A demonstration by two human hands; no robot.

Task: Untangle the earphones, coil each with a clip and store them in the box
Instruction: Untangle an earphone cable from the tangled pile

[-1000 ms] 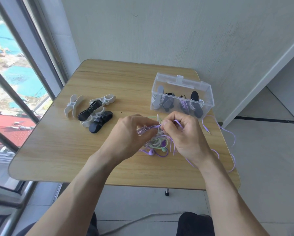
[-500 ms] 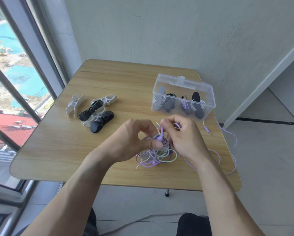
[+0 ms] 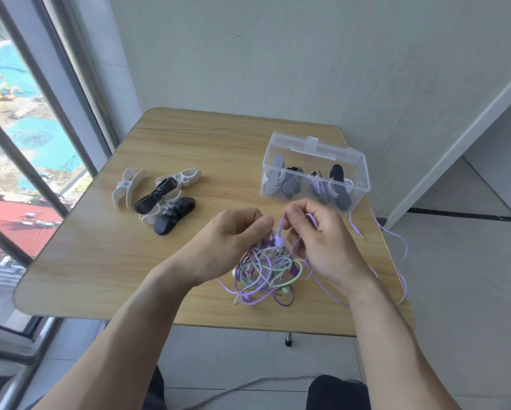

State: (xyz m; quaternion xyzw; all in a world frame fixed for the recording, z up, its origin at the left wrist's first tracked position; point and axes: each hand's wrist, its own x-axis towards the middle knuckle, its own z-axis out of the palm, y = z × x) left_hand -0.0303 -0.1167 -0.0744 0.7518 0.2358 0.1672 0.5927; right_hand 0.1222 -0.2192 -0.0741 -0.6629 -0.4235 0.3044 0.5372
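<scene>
Box: clear plastic lidded box (image 3: 316, 176), far right on the wooden table (image 3: 100, 261); holds several coiled earphones on grey and black clips.
Loose clips: pile of white and black plastic winder clips (image 3: 159, 199), far left of the table, well apart from the box.
Earphones: tangle of purple and green earphone cords (image 3: 266, 270), near centre, between both hands; one purple strand trails off the right edge.
Left hand (image 3: 230, 241): fingers curled, pinching cords at the top of the tangle.
Right hand (image 3: 322, 238): fingers curled, pinching a purple cord loop above the tangle.
</scene>
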